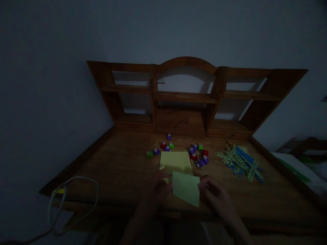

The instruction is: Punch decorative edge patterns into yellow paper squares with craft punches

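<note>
A pale yellow-green square sheet of paper (186, 189) is held up, tilted, above the front edge of the desk. My right hand (214, 192) pinches it at the right edge. At its left edge are the fingertips of my left hand (159, 185), curled and closed on the paper as far as the dim light shows. Just behind lies a larger yellow pad or stack of paper (176, 160), partly covered by the sheet and my left fingers.
Several red, green and purple toy pieces with eye shapes (167, 148) sit left and right (201, 162) behind the pad, among small pale bits. Yellow and blue perforated strips (241, 160) are heaped at right. A wooden shelf (180, 120) stands behind; a white cable (95, 190) loops at left.
</note>
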Demonstrator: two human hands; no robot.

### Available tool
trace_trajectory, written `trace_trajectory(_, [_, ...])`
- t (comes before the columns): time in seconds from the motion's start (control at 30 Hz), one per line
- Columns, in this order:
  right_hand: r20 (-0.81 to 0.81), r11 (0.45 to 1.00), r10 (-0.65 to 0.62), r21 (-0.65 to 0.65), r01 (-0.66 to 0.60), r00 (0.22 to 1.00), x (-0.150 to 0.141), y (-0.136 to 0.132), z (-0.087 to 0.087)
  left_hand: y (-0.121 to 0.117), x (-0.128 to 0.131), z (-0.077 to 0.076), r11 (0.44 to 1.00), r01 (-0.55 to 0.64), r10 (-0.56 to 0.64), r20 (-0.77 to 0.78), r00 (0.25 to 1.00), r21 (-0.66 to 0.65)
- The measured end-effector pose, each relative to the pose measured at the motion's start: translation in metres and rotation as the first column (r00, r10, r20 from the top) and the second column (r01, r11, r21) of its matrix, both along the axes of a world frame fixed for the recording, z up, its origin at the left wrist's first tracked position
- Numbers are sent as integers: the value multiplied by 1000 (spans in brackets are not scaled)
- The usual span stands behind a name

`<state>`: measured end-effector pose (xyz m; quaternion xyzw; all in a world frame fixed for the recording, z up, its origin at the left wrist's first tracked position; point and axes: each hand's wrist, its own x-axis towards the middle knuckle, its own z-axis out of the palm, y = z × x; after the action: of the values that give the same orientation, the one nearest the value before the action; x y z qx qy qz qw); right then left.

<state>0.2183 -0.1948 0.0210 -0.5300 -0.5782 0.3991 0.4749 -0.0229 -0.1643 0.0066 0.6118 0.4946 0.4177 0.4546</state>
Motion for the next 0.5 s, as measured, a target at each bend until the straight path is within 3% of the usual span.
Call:
trace_trajectory(0.07, [-44, 999, 5, -49, -7, 999, -3, 0, 1, -3, 6, -2, 988, 60, -50, 78, 996, -142])
trace_trajectory(0.17, [-73, 996, -7, -89, 1, 997, -11, 1, 3, -8, 15, 1, 984, 44, -34, 66, 997, -173])
trace_trajectory(0.37, [-28, 988, -14, -156, 10, 1000, -16, 9, -5, 0, 12, 14, 998, -5, 4, -10, 1000, -60])
trace_trajectory(0.5, [-94, 981, -86, -184, 67, 992, -8, 12, -17, 48, -22, 18, 961, -229, 258, -202, 945, 155])
